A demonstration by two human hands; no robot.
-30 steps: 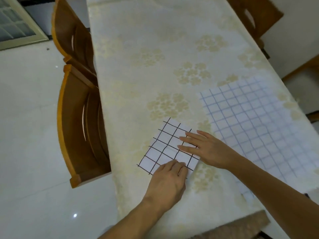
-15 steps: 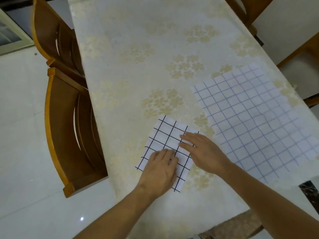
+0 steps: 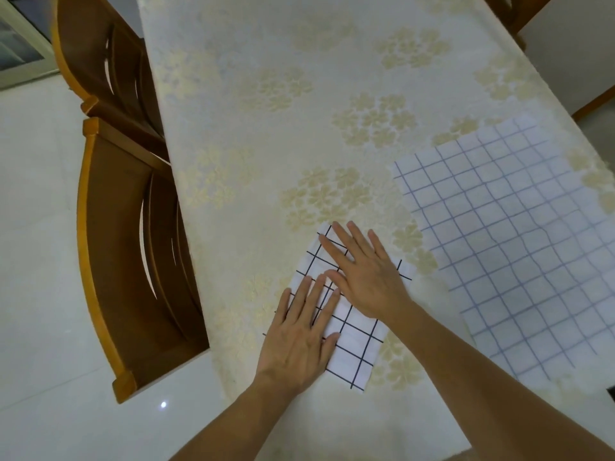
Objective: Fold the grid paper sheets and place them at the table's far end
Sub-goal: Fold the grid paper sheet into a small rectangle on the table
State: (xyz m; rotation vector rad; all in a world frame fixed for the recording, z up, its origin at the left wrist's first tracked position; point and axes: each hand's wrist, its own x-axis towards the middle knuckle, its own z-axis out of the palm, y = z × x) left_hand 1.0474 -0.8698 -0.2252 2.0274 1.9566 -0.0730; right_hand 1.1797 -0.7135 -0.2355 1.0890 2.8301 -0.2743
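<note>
Both my hands lie flat on the folded sheet [image 3: 354, 341], a small white piece with bold black grid lines that sits near the table's [image 3: 266, 154] near-left edge. My left hand [image 3: 301, 337] covers its near-left part, palm down, fingers [image 3: 312, 294] spread apart and pressing, gripping nothing. My right hand [image 3: 366, 277] covers the far part, also palm down with fingers [image 3: 344, 241] splayed and pointing far-left; its thumb sits just beside my left fingertips. To the right, apart from the folded piece, a larger sheet [image 3: 519, 247] with thin blue grid lines lies spread out, slightly rippled, reaching toward the table's right edge. The table wears a cream cloth with pale floral clusters. Two wooden chairs [image 3: 133, 261] stand along the left side, on a glossy white floor [image 3: 36, 261].
</note>
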